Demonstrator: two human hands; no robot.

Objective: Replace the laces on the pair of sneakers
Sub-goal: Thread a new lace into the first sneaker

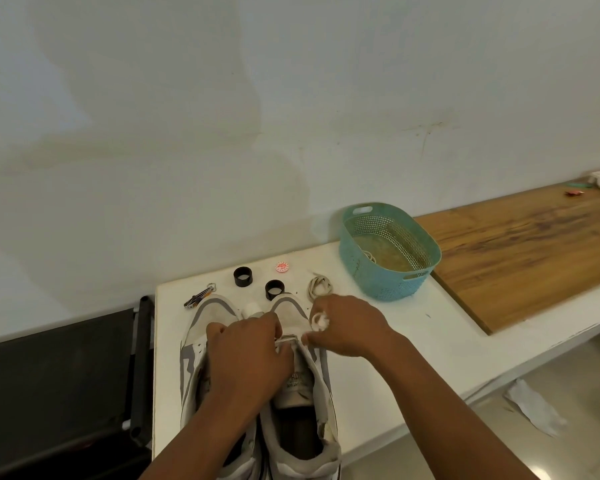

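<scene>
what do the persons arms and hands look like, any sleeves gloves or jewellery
Both forearms are bare up to the frame's lower edge: no sleeves in view. The left hand and right hand wear no gloves, and no rings, watch or bracelets show.

We find no text that can be read with confidence. The tongue label (296, 379) of the right sneaker (300, 393) carries several lines of dark print, but the letters are too small and blurred for us to make out. The small round cap (281, 267) on the white table (413, 358) bears a red-orange sunburst-like mark on white; any lettering in it is illegible to us. We note no brand name, number or sign that we can read on any other item in view.
</scene>
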